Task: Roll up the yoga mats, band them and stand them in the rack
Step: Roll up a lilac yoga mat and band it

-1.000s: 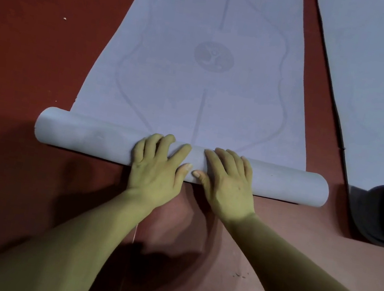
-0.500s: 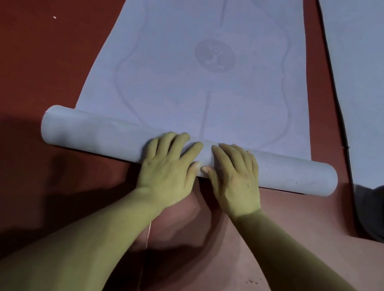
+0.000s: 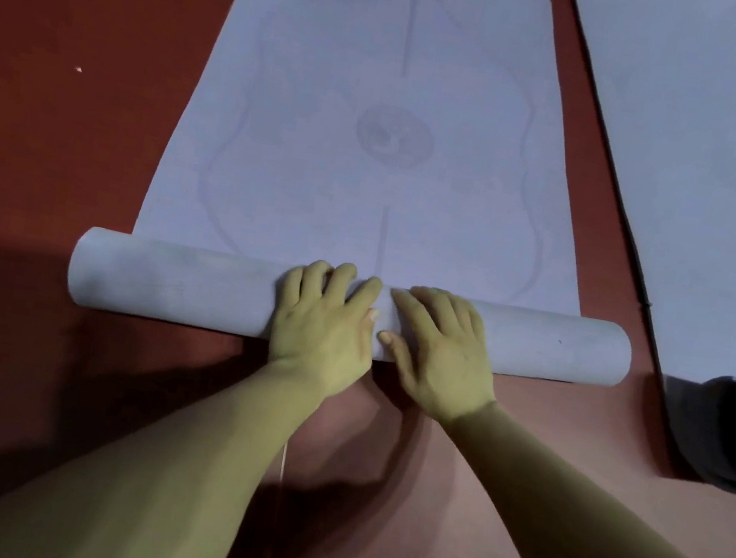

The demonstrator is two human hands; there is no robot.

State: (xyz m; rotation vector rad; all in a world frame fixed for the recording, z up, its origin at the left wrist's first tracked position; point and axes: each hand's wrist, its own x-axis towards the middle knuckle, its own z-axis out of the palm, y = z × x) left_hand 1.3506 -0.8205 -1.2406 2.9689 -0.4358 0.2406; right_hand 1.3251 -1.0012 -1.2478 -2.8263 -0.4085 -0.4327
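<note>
While the left hand [image 3: 325, 320] and right hand [image 3: 437, 349] press flat, fingers spread, side by side on the roll [image 3: 170, 282], I'd call this mid-rolling: most of the yoga mat [image 3: 376, 158] lies unrolled ahead of them. Next needs even forward pushing, or it winds crooked.

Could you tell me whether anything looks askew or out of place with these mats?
Nothing stands out. The roll lies square across its mat, left hand and right hand flat on its middle. The second mat has its near end loosely curled.
</note>
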